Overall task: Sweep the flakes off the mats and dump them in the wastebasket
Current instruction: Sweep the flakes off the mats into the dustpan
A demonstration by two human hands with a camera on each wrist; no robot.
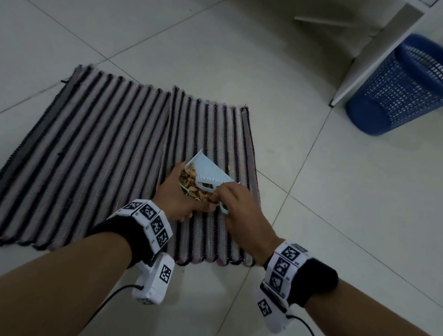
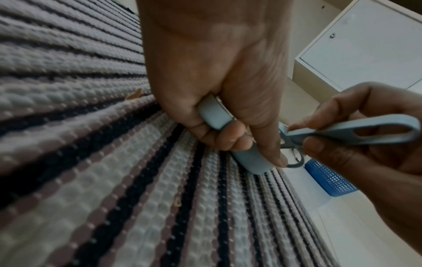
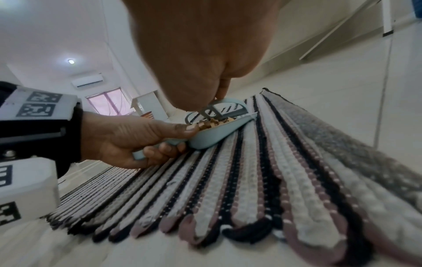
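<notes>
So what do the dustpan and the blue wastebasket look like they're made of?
Dustpan: likely plastic, pale blue, smooth and matte, with a moulded toothed edge. Wastebasket: likely plastic too, blue, its wall an open grid under a solid rolled rim.

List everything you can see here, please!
mats: two, striped grey, black and mauve, side by side on the floor
dustpan: one, light blue, over the right mat
flakes: a tan pile in the dustpan; a few loose on the mat
brush: one, blue-grey, at the dustpan
wastebasket: one, blue mesh, far right
white furniture: beside the wastebasket
left hand: grips the dustpan handle
right hand: holds the brush
</notes>
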